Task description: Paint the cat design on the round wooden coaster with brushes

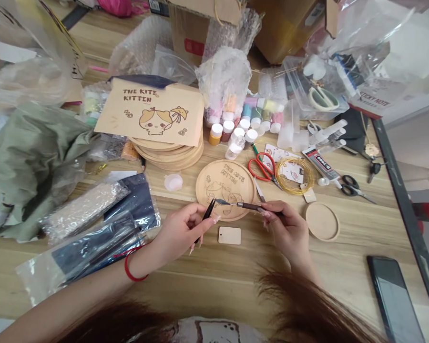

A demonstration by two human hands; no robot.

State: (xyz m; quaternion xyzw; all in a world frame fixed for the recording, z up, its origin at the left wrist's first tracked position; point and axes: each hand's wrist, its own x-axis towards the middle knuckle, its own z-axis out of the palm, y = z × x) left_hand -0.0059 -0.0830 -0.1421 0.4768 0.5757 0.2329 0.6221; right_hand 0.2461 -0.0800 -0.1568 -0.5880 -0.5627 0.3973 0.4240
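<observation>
My left hand (181, 229), with a red cord at the wrist, is closed around black tweezers (208, 212). Between the fingers of my right hand (289, 233) is a small palette knife (249, 206) with a dark handle and a pointed metal blade. The tweezer tips and the blade meet or nearly meet; I cannot tell whether they touch. Below them lies a round wooden plate (249, 183) with a raised rim, a line-drawn kitten and lettering. A small wooden tag (229, 235) with a hole rests just in front of the plate.
Behind sits a stack of wooden plates (168, 159) under a printed kitten card (117, 107). Several paint bottles (215, 134), red-handled scissors (259, 166), coiled gold wire (309, 183) and a glue tube (321, 164) lie beyond. A phone (393, 295) is at right, plastic packets (89, 247) at left.
</observation>
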